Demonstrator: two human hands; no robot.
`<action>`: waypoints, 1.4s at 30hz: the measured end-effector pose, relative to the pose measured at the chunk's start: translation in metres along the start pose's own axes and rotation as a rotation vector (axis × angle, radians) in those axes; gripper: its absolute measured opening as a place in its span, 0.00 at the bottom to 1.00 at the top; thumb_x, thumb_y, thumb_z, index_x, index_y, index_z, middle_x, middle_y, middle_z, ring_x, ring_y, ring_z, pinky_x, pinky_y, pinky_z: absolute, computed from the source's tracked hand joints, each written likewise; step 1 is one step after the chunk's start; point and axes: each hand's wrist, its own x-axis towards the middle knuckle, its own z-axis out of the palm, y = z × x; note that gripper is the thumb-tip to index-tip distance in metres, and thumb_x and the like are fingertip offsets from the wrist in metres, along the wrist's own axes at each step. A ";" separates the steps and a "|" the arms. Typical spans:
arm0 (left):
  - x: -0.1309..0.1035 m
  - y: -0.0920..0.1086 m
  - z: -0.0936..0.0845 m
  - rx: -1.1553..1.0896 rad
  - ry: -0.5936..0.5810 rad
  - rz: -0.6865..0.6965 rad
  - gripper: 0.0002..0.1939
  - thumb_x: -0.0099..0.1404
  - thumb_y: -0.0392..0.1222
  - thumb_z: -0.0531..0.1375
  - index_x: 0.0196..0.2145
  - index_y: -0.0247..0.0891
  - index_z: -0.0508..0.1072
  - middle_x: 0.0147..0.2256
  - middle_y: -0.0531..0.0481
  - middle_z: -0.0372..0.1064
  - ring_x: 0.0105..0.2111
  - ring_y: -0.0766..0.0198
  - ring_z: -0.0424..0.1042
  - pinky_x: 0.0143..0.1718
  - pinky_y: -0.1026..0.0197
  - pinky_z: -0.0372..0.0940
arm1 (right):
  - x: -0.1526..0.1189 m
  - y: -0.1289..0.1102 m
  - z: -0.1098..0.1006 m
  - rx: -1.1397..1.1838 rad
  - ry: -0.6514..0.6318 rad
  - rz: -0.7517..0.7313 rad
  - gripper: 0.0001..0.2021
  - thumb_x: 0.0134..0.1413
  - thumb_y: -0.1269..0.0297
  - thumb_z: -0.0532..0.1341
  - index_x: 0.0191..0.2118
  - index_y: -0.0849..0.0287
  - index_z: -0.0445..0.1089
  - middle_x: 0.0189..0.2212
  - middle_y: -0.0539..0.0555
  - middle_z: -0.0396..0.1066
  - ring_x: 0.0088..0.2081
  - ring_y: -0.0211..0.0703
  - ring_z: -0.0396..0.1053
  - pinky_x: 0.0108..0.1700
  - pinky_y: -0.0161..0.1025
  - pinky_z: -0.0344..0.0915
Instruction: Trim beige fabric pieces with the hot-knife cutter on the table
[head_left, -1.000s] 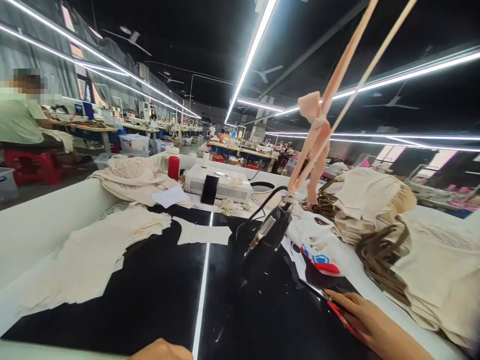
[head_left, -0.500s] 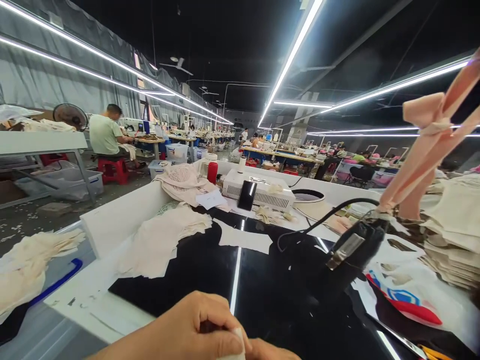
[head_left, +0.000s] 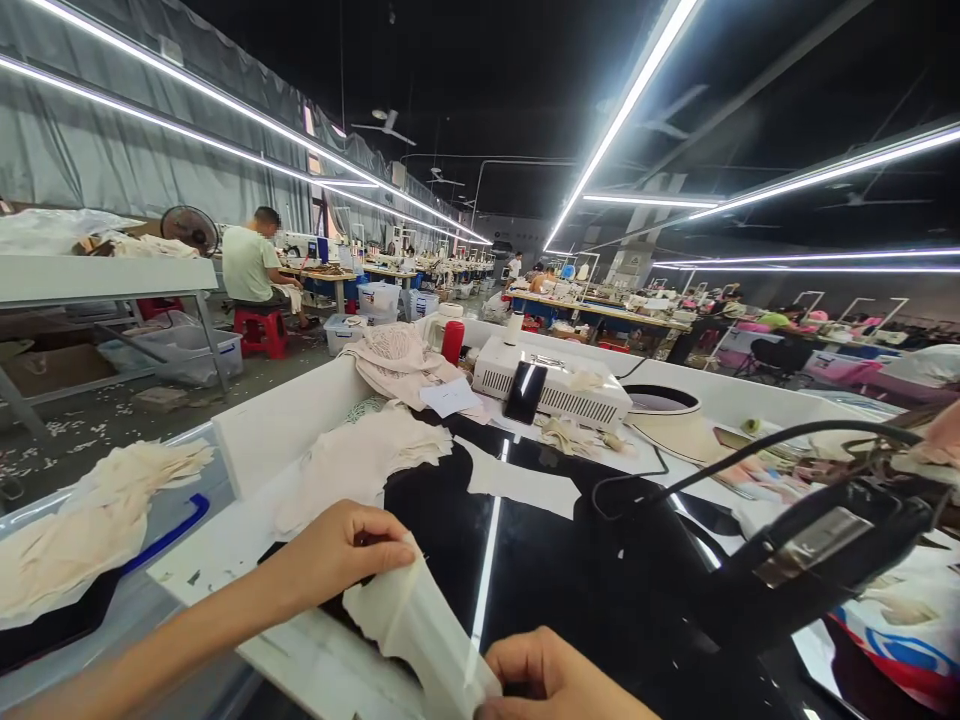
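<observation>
A pale cream fabric piece [head_left: 427, 625] is stretched between my two hands above the near edge of the glossy black work surface [head_left: 570, 590]. My left hand [head_left: 349, 550] pinches its upper end between thumb and fingers. At the lower end, my right hand [head_left: 562, 680] grips the cloth, partly cut off by the bottom of the view. Beyond it, another cut fabric piece [head_left: 525, 487] lies flat on the black surface. A stack of similar pieces [head_left: 341, 460] rests to the left, behind my left hand.
A black device with a cable [head_left: 825, 545] stands at the right. Behind lie a phone [head_left: 525, 391], a white vented box [head_left: 570, 375], a red thread spool [head_left: 452, 341] and a round cream roll [head_left: 667, 420]. More cloth [head_left: 97, 530] is at far left. A person [head_left: 251, 262] sits in the background.
My hands were close together at the bottom edge with the cloth mostly hidden; now they are apart, with the fabric spread between them. The view has turned, and the black device appears further right.
</observation>
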 end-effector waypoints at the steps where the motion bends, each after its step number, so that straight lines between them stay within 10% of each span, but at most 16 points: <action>1: 0.006 0.001 -0.002 0.005 0.006 -0.001 0.18 0.63 0.56 0.66 0.34 0.37 0.83 0.31 0.52 0.74 0.31 0.65 0.66 0.32 0.66 0.57 | 0.001 -0.003 -0.005 0.004 0.007 0.009 0.17 0.50 0.51 0.74 0.36 0.61 0.77 0.26 0.47 0.70 0.24 0.28 0.64 0.24 0.24 0.54; 6: 0.061 0.015 -0.012 0.043 0.098 0.097 0.19 0.60 0.57 0.67 0.29 0.35 0.81 0.19 0.55 0.64 0.21 0.70 0.57 0.23 0.67 0.50 | 0.020 -0.024 -0.043 -0.038 0.347 -0.144 0.25 0.52 0.38 0.68 0.37 0.58 0.70 0.23 0.49 0.72 0.21 0.39 0.71 0.18 0.29 0.62; 11: 0.143 0.030 -0.006 -0.007 0.228 0.233 0.19 0.62 0.56 0.64 0.35 0.35 0.81 0.25 0.50 0.73 0.22 0.67 0.65 0.23 0.66 0.59 | 0.053 -0.038 -0.109 -0.184 0.841 -0.457 0.26 0.55 0.37 0.61 0.43 0.57 0.74 0.34 0.56 0.77 0.39 0.52 0.78 0.40 0.44 0.78; 15: 0.185 0.019 0.013 0.013 0.302 0.357 0.17 0.66 0.53 0.61 0.41 0.38 0.82 0.39 0.46 0.80 0.39 0.58 0.77 0.39 0.62 0.71 | 0.069 -0.031 -0.154 -0.398 1.092 -0.642 0.24 0.60 0.42 0.58 0.46 0.56 0.77 0.48 0.61 0.77 0.52 0.60 0.74 0.59 0.57 0.70; 25: 0.183 -0.046 0.040 0.346 0.091 0.458 0.10 0.68 0.38 0.60 0.41 0.42 0.84 0.47 0.50 0.81 0.48 0.57 0.78 0.56 0.56 0.68 | 0.081 0.026 -0.174 -0.958 0.931 -0.591 0.17 0.66 0.69 0.53 0.47 0.56 0.80 0.51 0.58 0.79 0.53 0.53 0.77 0.57 0.51 0.73; 42: 0.166 -0.037 0.037 0.661 0.023 0.492 0.24 0.66 0.27 0.52 0.54 0.38 0.79 0.54 0.45 0.76 0.56 0.53 0.73 0.61 0.52 0.66 | 0.066 0.008 -0.146 -1.436 1.087 -0.336 0.25 0.56 0.84 0.53 0.47 0.52 0.80 0.42 0.55 0.78 0.41 0.51 0.69 0.41 0.45 0.62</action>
